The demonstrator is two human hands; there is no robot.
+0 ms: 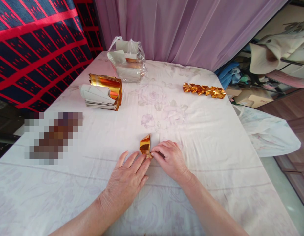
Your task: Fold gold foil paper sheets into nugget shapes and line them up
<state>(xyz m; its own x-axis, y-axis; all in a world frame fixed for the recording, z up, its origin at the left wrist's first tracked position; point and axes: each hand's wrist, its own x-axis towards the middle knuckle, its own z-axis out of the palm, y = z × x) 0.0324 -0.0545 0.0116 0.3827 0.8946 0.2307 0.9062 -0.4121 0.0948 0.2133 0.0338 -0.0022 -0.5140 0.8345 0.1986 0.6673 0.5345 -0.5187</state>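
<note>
A sheet of gold foil paper (145,144), partly folded, lies on the cloth-covered table in front of me. Its shiny gold part is on the left and its white back shows on the right. My left hand (128,177) rests flat with fingers stretched, its fingertips on the paper's lower edge. With thumb and index finger, my right hand (170,159) pinches the lower right corner of the paper. Farther off stands a curved stack of gold foil paper (102,93), white backs facing in. A row of folded gold foil pieces (203,90) lies at the back right.
A clear plastic bag (128,60) of paper sheets stands at the table's far edge, before a purple curtain (191,29). A blurred-out patch (55,137) covers something at left. Right of the table are a crowded shelf (265,72) and a pale bag (267,132).
</note>
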